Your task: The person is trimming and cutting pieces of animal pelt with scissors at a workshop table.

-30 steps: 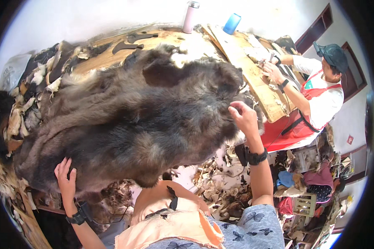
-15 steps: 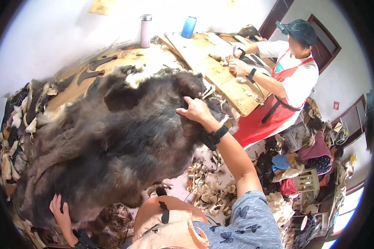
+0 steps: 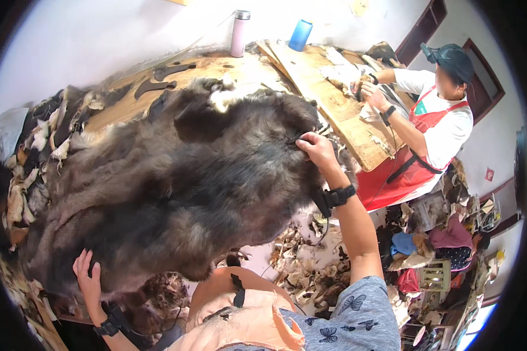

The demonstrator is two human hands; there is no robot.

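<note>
1. One pelt [image 3: 175, 193], dark brown and grey, lies fur up along the near side of the table [image 3: 117, 112].
2. Left hand [image 3: 88, 276]: at the pelt's near edge, left end, fingers extended, thumb apart.
3. Right hand [image 3: 317, 147]: at the pelt's right end, thumb and fingers drawn narrow; whether fur is pinched, cannot tell.
4. Two dark tools [image 3: 153, 87] lie beyond the pelt.
5. Pink flask [image 3: 239, 36] and blue cup [image 3: 300, 35]: near the wall.
6. Co-worker [image 3: 436, 126], right: both hands above a board [image 3: 357, 131].

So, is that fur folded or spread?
Spread out: the fur lies wide across the wooden table, reaching from the left hand to the right hand.
</note>
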